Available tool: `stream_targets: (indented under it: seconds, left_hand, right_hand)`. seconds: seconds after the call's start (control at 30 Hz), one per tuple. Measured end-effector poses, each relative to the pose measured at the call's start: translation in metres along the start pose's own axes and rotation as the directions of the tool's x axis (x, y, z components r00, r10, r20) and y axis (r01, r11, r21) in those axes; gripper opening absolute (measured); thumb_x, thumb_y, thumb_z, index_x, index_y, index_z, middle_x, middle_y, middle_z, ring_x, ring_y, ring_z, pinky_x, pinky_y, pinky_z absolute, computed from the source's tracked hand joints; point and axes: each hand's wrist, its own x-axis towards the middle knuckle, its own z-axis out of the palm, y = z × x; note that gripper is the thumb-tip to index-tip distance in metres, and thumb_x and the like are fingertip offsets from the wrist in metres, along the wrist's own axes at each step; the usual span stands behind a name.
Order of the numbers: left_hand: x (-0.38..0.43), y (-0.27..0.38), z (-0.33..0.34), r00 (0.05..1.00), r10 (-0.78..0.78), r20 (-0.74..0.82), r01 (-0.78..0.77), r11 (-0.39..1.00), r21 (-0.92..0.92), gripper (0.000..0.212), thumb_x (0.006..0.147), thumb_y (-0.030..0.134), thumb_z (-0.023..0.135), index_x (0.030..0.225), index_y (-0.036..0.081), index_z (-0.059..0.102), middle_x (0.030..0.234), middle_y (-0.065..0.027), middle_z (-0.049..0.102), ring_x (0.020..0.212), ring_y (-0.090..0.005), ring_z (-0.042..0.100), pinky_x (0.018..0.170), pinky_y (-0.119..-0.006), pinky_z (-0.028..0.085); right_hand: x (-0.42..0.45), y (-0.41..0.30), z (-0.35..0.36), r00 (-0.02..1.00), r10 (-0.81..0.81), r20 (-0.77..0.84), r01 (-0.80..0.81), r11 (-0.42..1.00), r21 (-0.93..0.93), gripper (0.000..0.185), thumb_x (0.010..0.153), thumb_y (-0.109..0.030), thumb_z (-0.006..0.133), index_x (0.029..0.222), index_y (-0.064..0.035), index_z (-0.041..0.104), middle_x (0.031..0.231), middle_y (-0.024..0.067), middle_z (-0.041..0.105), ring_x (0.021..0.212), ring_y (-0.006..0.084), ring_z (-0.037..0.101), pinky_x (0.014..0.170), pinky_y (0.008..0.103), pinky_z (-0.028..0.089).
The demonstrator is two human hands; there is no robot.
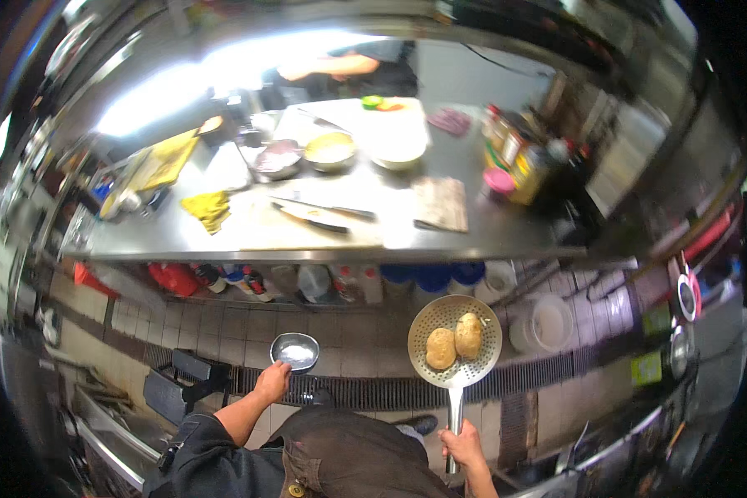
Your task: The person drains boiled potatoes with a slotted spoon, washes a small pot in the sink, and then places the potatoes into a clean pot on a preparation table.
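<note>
My left hand point(274, 381) grips the rim of a small metal bowl point(295, 352), held low over the floor; its inside glints and I cannot tell what it holds. On the right, my right hand point(463, 444) is closed around the handle of a large perforated metal skimmer point(455, 373). Two brownish-yellow potato-like pieces point(441, 348) lie side by side in the skimmer. Both hands are in front of the steel worktable point(504, 239). Knives point(311, 219) rest on a pale cutting board point(286, 239) there, with a yellow cloth point(208, 210) to its left.
Bowls of food point(329, 151), a folded cloth point(441, 204) and bottles point(510, 146) stand on the worktable. Another person's arm point(342, 65) shows beyond it. A plastic bucket point(551, 322) and a dark step stool point(171, 392) are on the tiled floor, which has a drain grate point(373, 393).
</note>
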Motion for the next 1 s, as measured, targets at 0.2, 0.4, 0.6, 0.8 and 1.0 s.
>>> stream_targets:
  seconds: [0.2,0.4,0.6,0.8,1.0]
  left_hand:
    - [-0.147,0.154,-0.099,0.948,-0.039,-0.314,-0.025,0.98,-0.197,0.013,0.09,0.01,0.06,0.101,0.004,0.064,0.096,-0.0175,0.061,0.091,-0.0392,0.063,0.079,-0.047,0.052]
    - [-0.254,0.302,-0.14,0.864,-0.138,-0.484,0.044,0.979,-0.201,0.011,0.087,0.005,0.062,0.098,0.004,0.065,0.094,-0.0158,0.062,0.09,-0.0372,0.063,0.079,-0.044,0.052]
    - [-0.214,0.35,-0.102,0.76,-0.219,-0.612,0.122,0.973,-0.196,0.012,0.085,0.003,0.063,0.097,0.004,0.065,0.094,-0.0139,0.061,0.089,-0.0359,0.063,0.077,-0.044,0.052]
    - [-0.129,0.311,-0.024,0.669,-0.141,-0.73,0.167,0.985,-0.037,0.012,0.085,0.004,0.065,0.097,0.006,0.065,0.092,-0.0121,0.06,0.088,-0.0337,0.063,0.075,-0.043,0.052]
    - [0.011,0.219,0.03,0.563,-0.066,-0.824,0.231,0.97,0.08,0.013,0.085,0.005,0.065,0.098,0.007,0.065,0.092,-0.0111,0.06,0.086,-0.0329,0.062,0.074,-0.043,0.052]
  right_hand:
    - [-0.093,-0.09,-0.08,0.882,-0.017,0.471,-0.115,0.961,0.251,0.019,0.084,-0.002,0.067,0.094,-0.0015,0.051,0.063,0.0058,0.053,0.043,0.0158,0.052,0.041,0.0325,0.047]
    - [-0.139,-0.148,-0.166,0.692,-0.1,0.715,-0.061,0.979,0.196,0.018,0.085,-0.006,0.067,0.095,-0.0034,0.052,0.065,0.0047,0.053,0.046,0.0136,0.052,0.043,0.0301,0.046]
    - [-0.047,-0.158,-0.171,0.564,-0.149,0.812,0.173,0.983,0.06,0.018,0.085,-0.01,0.068,0.092,-0.0045,0.053,0.066,0.0031,0.055,0.047,0.0113,0.054,0.042,0.0278,0.044]
    - [0.103,-0.131,-0.094,0.435,-0.291,0.852,0.375,0.919,0.122,0.017,0.085,-0.01,0.066,0.092,-0.0042,0.052,0.064,0.0037,0.056,0.046,0.0123,0.054,0.042,0.0283,0.045]
    - [0.28,-0.129,0.018,0.38,-0.395,0.837,0.559,0.818,0.132,0.019,0.084,-0.013,0.066,0.09,-0.006,0.049,0.063,0.0035,0.054,0.046,0.0129,0.053,0.042,0.0299,0.046]
